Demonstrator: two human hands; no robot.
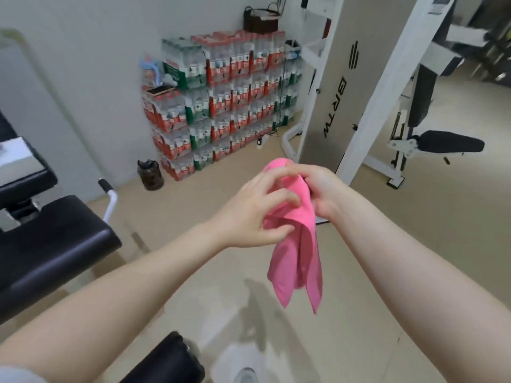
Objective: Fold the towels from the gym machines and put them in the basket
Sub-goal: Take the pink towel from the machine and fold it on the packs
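Holding the pink towel [296,255] bunched at its top, my right hand [320,192] gripped it in mid-air above the floor while my left hand [249,214] clawed its folds. Light and limp, it seemed best taken by two corners.

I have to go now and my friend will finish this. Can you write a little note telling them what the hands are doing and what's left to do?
Right hand grips the top of the pink towel; left hand pinches its edge.
The towel hangs loose in mid-air, not yet folded.
The basket sits on top of the stacked water bottle packs by the far wall.
Left: fold this towel, carry it to the basket, drop it in.
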